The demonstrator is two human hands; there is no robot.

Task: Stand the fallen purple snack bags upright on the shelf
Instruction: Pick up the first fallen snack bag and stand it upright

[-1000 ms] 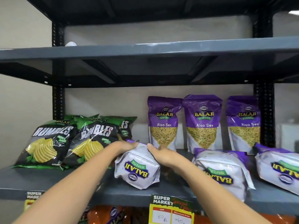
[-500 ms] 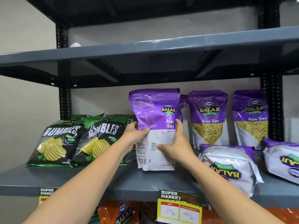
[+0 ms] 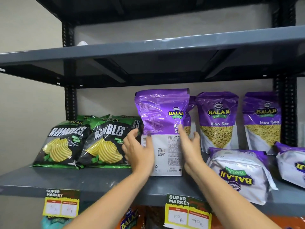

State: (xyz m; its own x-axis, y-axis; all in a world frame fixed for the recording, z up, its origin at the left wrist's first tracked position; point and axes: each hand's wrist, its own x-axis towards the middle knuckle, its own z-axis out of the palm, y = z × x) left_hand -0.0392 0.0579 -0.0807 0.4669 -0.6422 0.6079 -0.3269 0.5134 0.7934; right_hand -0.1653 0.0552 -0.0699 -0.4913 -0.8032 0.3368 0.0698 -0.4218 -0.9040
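Note:
A purple Balaji Aloo Sev bag [image 3: 162,119] stands upright on the grey shelf [image 3: 85,180], its printed back turned partly toward me. My left hand [image 3: 139,154] presses on its lower left side. My right hand [image 3: 189,149] holds its lower right edge, thumb on the front. Two more purple bags lie fallen on their sides, one [image 3: 239,172] just right of my right hand and one [image 3: 292,164] cut off by the right frame edge. Behind them, two purple bags [image 3: 217,119] [image 3: 262,118] stand upright against the back wall; a third [image 3: 189,111] is mostly hidden.
Green and black Rumbles chip bags [image 3: 62,142] [image 3: 107,142] lean close to my left hand. The upper shelf [image 3: 148,47] hangs low over the bags. Yellow price tags [image 3: 61,204] [image 3: 188,210] hang on the shelf's front edge, with orange bags [image 3: 130,219] below.
The bag that lay on its side between my hands has been lifted and stood upright on the shelf. My hands have slid down to its lower sides.

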